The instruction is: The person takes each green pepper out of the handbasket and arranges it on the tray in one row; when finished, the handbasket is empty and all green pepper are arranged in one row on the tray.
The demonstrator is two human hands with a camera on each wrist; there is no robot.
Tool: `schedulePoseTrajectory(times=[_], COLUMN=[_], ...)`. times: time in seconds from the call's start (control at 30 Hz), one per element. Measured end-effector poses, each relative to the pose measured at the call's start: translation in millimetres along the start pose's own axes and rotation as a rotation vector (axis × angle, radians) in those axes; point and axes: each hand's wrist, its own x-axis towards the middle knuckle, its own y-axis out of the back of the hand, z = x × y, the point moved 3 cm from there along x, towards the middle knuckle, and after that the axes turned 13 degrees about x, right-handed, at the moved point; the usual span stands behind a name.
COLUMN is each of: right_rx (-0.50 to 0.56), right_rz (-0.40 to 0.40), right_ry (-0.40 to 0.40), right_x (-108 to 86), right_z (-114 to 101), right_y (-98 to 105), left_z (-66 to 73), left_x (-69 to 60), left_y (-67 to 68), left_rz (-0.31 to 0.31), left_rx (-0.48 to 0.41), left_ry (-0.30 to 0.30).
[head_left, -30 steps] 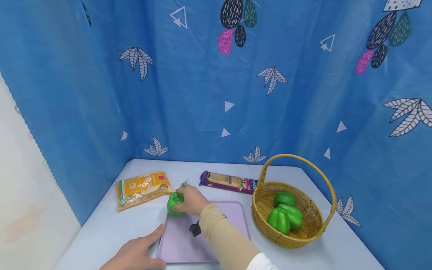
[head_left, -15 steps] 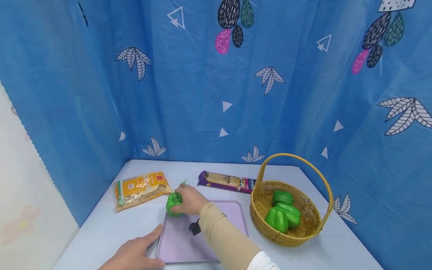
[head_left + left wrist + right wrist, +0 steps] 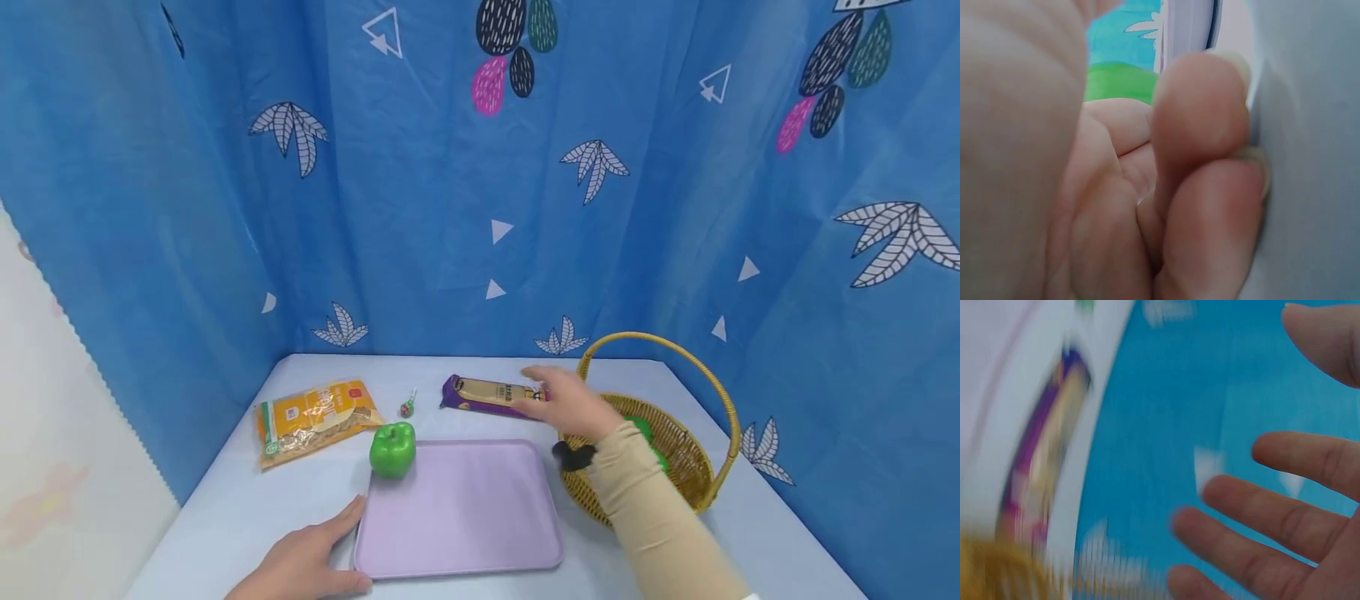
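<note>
A green bell pepper [image 3: 392,450] stands on the far left corner of the light purple tray [image 3: 465,508]. Beside the tray's left edge rests my left hand [image 3: 303,554], its thumb and a finger touching the rim. My right hand [image 3: 566,402] is in the air at the left side of the wicker basket [image 3: 686,454], holding nothing. In the right wrist view its fingers [image 3: 1272,512] are spread and loosely straight. More green peppers [image 3: 660,458] lie in the basket, partly hidden by my right forearm.
A yellow food bag [image 3: 318,417] lies at the back left of the table. Near it is a small lollipop [image 3: 407,406]. A purple noodle packet [image 3: 483,394] lies at the back, partly covered by my right hand. The basket's tall handle [image 3: 693,358] arches upward. A blue curtain [image 3: 435,208] hangs behind.
My right hand has let go of the bell pepper at the tray's corner and moved right, to the basket. My left hand has stayed at the tray's edge.
</note>
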Motion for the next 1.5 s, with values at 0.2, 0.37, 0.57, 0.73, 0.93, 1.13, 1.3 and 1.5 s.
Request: schedulePoseTrajectory(times=[0.2, 0.37, 0.57, 0.73, 0.93, 1.13, 1.3, 1.5], right_rx=[-0.093, -0.157, -0.111, -0.045, 0.002, -0.071, -0.109, -0.125], right_rz=[0.023, -0.110, 0.047, 0.196, 0.415, 0.497, 0.352, 0.306], right_ry=[-0.212, -0.326, -0.288, -0.262, -0.208, -0.079, -0.061, -0.071], right_x=[-52.0, -65.1, -49.7, -34.5, -30.0, -30.6, -30.5, -29.2], right_z=[81, 104, 110, 130, 153, 156, 158, 169], right_y=[53, 35, 29, 25, 14, 9, 5, -1], left_z=[6.3, 4.9, 2.1, 0.4, 1.4, 3.2, 5.0, 4.9], left_x=[1.3, -2.3, 0.1, 2.3, 2.0, -0.4, -1.1, -3.7], left_y=[4.0, 4.9, -1.2, -3.7, -2.7, -1.2, 2.2, 1.6], left_rz=[0.021, 0.024, 0.010, -0.015, -0.023, -0.012, 0.030, 0.032], left_rx=[0.009, -0.003, -0.035, -0.053, -0.059, -0.042, -0.019, -0.025], left_ry=[-0.015, -0.006, -0.013, -0.003, 0.020, 0.020, -0.006, 0.000])
